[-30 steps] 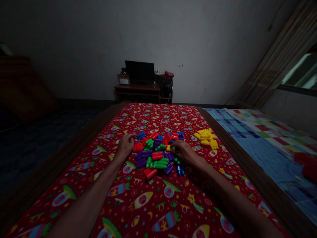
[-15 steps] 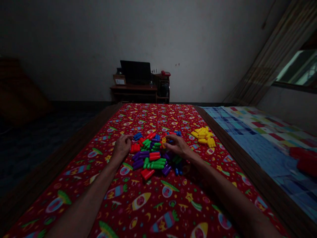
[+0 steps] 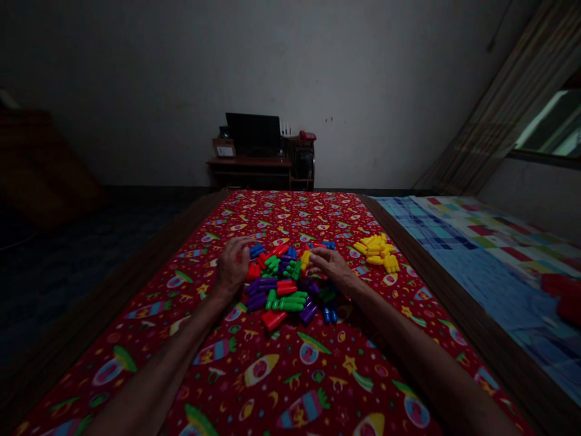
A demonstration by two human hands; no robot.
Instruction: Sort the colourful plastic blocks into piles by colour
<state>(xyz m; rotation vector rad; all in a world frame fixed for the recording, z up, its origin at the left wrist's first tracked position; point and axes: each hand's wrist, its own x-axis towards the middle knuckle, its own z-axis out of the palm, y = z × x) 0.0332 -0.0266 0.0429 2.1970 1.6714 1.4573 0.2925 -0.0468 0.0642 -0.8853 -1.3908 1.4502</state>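
A mixed pile of plastic blocks (image 3: 284, 284) in red, green, purple and blue lies on the red patterned sheet (image 3: 272, 375). My right hand (image 3: 330, 266) pinches a yellow block (image 3: 305, 259) just above the pile's far side. My left hand (image 3: 232, 266) rests on the pile's left edge, fingers curled over it; whether it grips a block is hidden. A separate heap of yellow blocks (image 3: 377, 251) sits to the right of the mixed pile.
The sheet covers a long wooden-edged surface (image 3: 408, 242). A blue checked cloth (image 3: 476, 266) lies to the right, with red things (image 3: 560, 297) on it. A low desk with a dark monitor (image 3: 254, 134) stands at the far wall. The room is dim.
My right hand came out of the pile with a yellow block and lifted it. My left hand shifted slightly up along the pile's left edge.
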